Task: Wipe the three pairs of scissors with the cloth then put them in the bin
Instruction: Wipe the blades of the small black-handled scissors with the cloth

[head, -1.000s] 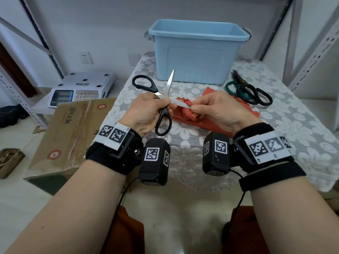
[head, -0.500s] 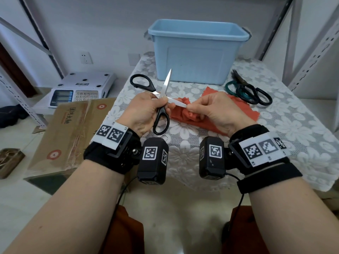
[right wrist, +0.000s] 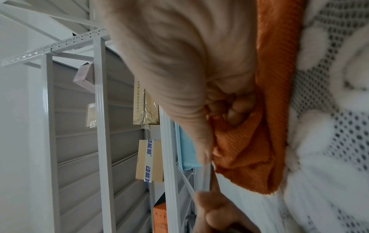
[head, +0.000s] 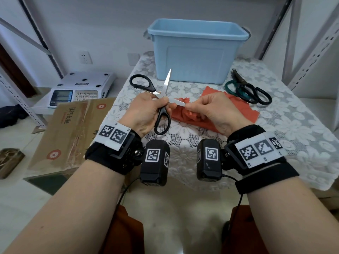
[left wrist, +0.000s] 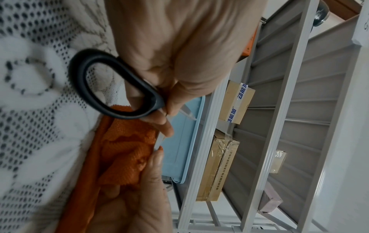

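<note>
My left hand [head: 156,107] grips black-handled scissors [head: 161,118] at the pivot, their blades spread wide, one pointing up at the bin. My right hand [head: 192,107] holds the bunched orange cloth [head: 244,110] and pinches it around the tip of the other blade [head: 178,102]. In the left wrist view one handle loop [left wrist: 111,88] sits under my palm with the cloth [left wrist: 123,151] just beyond. In the right wrist view my fingers [right wrist: 235,110] curl into the cloth [right wrist: 249,149]. Two more pairs, green-handled [head: 233,87] and black-handled [head: 260,96], lie at the right. The blue bin [head: 196,52] stands at the back.
A white lace cloth covers the table [head: 293,136]. A weighing scale [head: 80,88] and a flattened cardboard box [head: 73,129] lie to the left, below table level. Grey metal shelving [head: 311,52] with boxes stands on the right and behind.
My right hand with the cloth has slid along the blade away from the pivot, toward its tip. The scissors in my left hand have shifted slightly left.
</note>
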